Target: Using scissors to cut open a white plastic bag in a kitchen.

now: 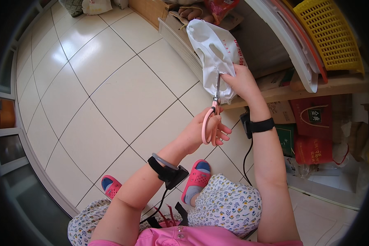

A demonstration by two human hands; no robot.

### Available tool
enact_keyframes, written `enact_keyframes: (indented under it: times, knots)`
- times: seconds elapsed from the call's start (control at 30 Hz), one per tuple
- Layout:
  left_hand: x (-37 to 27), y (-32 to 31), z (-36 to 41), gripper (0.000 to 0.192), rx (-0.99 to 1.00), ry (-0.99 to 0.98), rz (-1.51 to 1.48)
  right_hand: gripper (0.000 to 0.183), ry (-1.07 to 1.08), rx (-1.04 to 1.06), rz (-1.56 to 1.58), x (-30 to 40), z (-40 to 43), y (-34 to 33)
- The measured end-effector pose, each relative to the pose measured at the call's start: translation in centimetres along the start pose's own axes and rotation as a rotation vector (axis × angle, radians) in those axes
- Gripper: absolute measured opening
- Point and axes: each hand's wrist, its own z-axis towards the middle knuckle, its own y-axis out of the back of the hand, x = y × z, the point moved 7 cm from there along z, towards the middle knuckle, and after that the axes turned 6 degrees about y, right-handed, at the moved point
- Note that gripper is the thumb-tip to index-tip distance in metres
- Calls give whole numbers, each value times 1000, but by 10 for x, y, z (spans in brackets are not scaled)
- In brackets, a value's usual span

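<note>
Pink-handled scissors [206, 129] are in my left hand [196, 126], the thumb through one handle loop and several fingers spread beyond the handles. Their metal blades point up into a white plastic bag [210, 49] with red printing. My right hand [242, 83] pinches the bag's edge beside the blade tips, where the plastic is bunched up. The blade tips are partly hidden by the plastic, so how wide they stand apart I cannot tell. Holes show in the crumpled bag, which hangs in front of a low shelf.
On the right, a wooden shelf [335, 86] carries a yellow plastic basket [329, 33] and white trays [295, 46]. Red gift bags [313, 149] stand below. Behind the bag is a ribbed white bin [180, 46] near brown tubers [190, 13]. A black cable [247, 163] hangs by my right forearm.
</note>
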Motion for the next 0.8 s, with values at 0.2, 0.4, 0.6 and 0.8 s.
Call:
enact_keyframes:
  times: [0.2,0.4,0.6,0.8]
  knots:
    - [1,2,0,46,-24,1,11,38,7,5,29,2,-1,-1]
    - [-2,1,-1,40,-59,-11,12,37,-12,13,0,1,-1,3]
    - [-8,7,-7,40,-80,-23,42,35,3,-4,62,10,-4,9]
    - [-12,2,-3,43,-42,-40,-29,34,-1,4,53,10,-4,9]
